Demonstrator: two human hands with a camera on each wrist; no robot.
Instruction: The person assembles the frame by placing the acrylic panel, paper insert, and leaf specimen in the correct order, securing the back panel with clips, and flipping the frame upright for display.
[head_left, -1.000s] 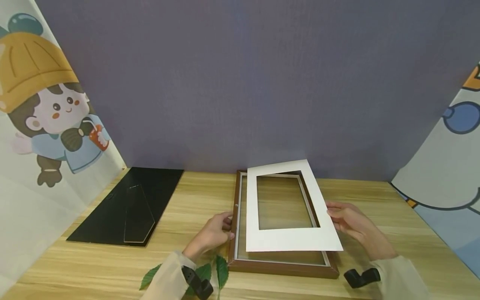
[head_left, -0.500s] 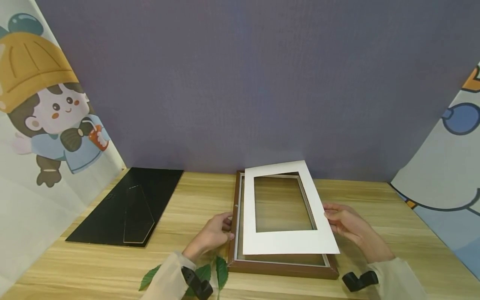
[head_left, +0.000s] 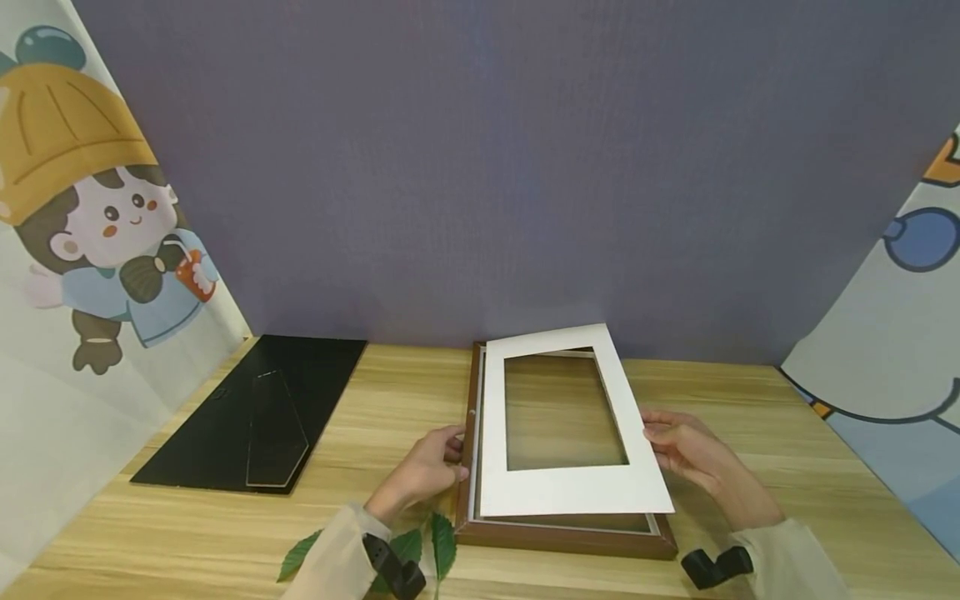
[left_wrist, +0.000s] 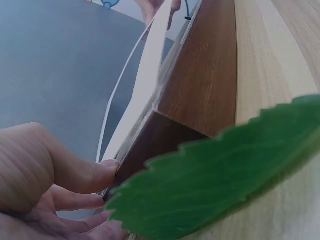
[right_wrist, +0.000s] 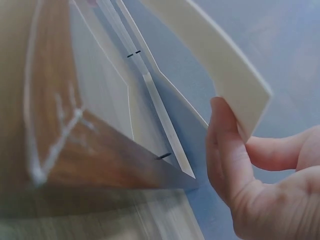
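Note:
A brown wooden picture frame (head_left: 566,540) lies on the table, its glass showing through the window of a white picture mat (head_left: 577,493). My left hand (head_left: 429,462) holds the frame's left side, with the thumb (left_wrist: 102,175) at its upper edge and the other fingers against the side. At the mat's right edge, my right hand (head_left: 693,454) pinches it between thumb and fingers. The mat is tilted over the frame, its right side raised and its left side low by the frame's left edge. In the right wrist view a gap shows between the mat (right_wrist: 235,70) and the frame (right_wrist: 100,160).
A black backing board (head_left: 217,433) with a folded easel leg lies at the left of the table (head_left: 405,392). Green leaves (head_left: 444,542) lie by the left forearm, near the frame's front left corner. A grey-purple panel (head_left: 480,167) stands behind the table.
My right hand has moved the mat slightly left and toward me, bringing its left edge closer to the frame's left side. The left hand has stayed in place on the frame.

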